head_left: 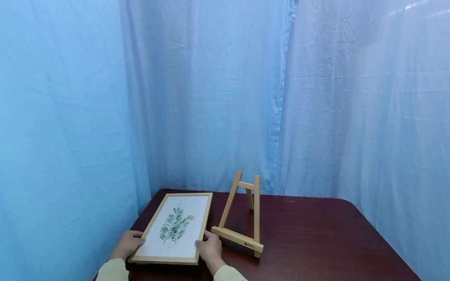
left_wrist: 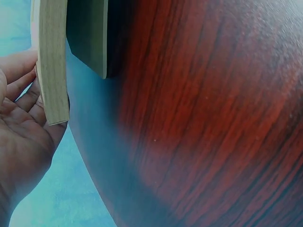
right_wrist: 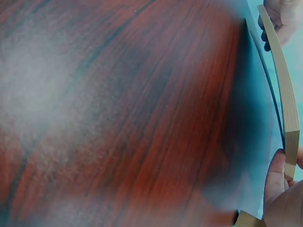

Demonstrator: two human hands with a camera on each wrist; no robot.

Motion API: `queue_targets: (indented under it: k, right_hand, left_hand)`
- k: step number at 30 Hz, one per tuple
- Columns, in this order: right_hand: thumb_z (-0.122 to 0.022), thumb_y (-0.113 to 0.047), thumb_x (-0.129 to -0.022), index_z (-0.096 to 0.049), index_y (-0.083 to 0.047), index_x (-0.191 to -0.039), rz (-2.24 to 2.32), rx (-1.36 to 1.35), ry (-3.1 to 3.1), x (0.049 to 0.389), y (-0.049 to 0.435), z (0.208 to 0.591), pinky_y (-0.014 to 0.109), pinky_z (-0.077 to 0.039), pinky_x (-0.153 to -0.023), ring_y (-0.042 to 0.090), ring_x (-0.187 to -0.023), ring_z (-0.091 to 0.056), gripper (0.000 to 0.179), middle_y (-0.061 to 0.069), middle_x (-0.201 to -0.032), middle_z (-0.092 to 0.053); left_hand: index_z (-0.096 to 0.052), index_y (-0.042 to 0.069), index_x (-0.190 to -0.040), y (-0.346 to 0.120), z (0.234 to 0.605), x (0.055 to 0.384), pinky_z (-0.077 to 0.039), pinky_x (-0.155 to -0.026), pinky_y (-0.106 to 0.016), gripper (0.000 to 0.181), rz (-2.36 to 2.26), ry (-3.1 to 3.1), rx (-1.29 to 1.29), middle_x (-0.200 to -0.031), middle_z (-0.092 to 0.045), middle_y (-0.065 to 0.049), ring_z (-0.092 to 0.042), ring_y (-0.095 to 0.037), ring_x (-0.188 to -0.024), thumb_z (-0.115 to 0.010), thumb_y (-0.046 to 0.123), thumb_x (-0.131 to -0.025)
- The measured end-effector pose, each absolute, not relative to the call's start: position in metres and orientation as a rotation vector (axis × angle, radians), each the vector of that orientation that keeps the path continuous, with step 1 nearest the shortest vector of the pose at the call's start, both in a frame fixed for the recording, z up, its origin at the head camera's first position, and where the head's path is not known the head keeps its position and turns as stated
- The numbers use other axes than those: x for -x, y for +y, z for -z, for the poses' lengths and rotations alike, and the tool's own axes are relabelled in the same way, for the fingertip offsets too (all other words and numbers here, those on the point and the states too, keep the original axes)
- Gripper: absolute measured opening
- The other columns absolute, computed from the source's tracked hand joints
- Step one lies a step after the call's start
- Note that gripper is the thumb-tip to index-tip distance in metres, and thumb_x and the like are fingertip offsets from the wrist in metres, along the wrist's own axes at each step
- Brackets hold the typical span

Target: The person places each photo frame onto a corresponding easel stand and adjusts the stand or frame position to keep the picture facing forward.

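Note:
A picture frame (head_left: pixel 188 218) with a light wood border and a print of green leaves lies face up at the left of the table. My left hand (head_left: pixel 128 244) grips its left side near the front corner. On the opposite side, my right hand (head_left: pixel 211 248) pinches the border, thumb on the front face. Both wrist views show the near rail (left_wrist: pixel 53 71) of the frame held off the tabletop, with a dark backing piece (left_wrist: pixel 87 38) beneath. Just right of my right hand stands a wooden easel (head_left: pixel 256 218), its ledge towards me, bearing nothing.
The dark red-brown wooden table (head_left: pixel 309 234) extends to the right of the easel. Blue curtains (head_left: pixel 225 97) hang behind the table and on both sides. The table's left edge runs close by my left hand.

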State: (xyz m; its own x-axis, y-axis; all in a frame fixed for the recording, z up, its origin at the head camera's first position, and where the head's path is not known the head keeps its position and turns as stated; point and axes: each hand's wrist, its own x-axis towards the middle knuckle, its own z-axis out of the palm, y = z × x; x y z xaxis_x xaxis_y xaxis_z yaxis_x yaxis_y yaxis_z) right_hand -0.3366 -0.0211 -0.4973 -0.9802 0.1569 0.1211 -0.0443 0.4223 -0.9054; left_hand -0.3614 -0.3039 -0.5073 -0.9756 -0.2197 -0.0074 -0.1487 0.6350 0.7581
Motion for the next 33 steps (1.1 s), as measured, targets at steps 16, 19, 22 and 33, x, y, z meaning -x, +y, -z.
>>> queue_targets:
  k: [16, 19, 22, 33]
  right_hand:
    - [-0.069, 0.005, -0.081, -0.059, 0.012, -0.128, -1.818, -0.1, -2.321, 0.346, -0.01, 0.49, 0.036, -0.054, -0.079, 0.027, -0.1, -0.06, 0.049, 0.016, -0.104, -0.065]
    - [-0.068, 0.006, -0.082, -0.058, 0.011, -0.13, -1.862, -0.12, -2.301, 0.348, -0.008, 0.489, 0.033, -0.054, -0.076, 0.022, -0.093, -0.061, 0.05, 0.011, -0.098, -0.065]
    - [-0.066, 0.007, -0.084, -0.056, 0.01, -0.133, -1.914, -0.137, -2.287, 0.35, -0.006, 0.488, 0.032, -0.055, -0.071, 0.02, -0.088, -0.062, 0.05, 0.01, -0.098, -0.064]
    - [-0.064, 0.009, -0.084, -0.054, 0.008, -0.136, -1.986, -0.175, -2.218, 0.356, 0.003, 0.476, 0.034, -0.057, -0.064, 0.018, -0.079, -0.063, 0.053, 0.012, -0.099, -0.066]
  left_hand:
    - [-0.05, -0.021, -0.128, -0.297, 0.493, 0.367, -0.039, -0.101, -0.06, 0.042, 1.411, -2.623, -0.323, -0.131, -0.049, -0.039, -0.048, -0.051, -0.118, -0.058, 0.002, -0.094]
    - [-0.049, -0.021, -0.13, -0.294, 0.489, 0.367, -0.037, -0.102, -0.061, 0.042, 1.438, -2.604, -0.342, -0.135, -0.045, -0.04, -0.045, -0.051, -0.122, -0.057, 0.002, -0.095]
    - [-0.048, -0.02, -0.132, -0.291, 0.484, 0.368, -0.039, -0.101, -0.06, 0.042, 1.465, -2.581, -0.344, -0.136, -0.044, -0.04, -0.046, -0.05, -0.122, -0.056, 0.001, -0.096]
    - [-0.043, -0.015, -0.14, -0.285, 0.474, 0.372, -0.041, -0.101, -0.059, 0.047, 1.505, -2.539, -0.297, -0.141, -0.039, -0.039, -0.046, -0.05, -0.124, -0.053, 0.004, -0.099]
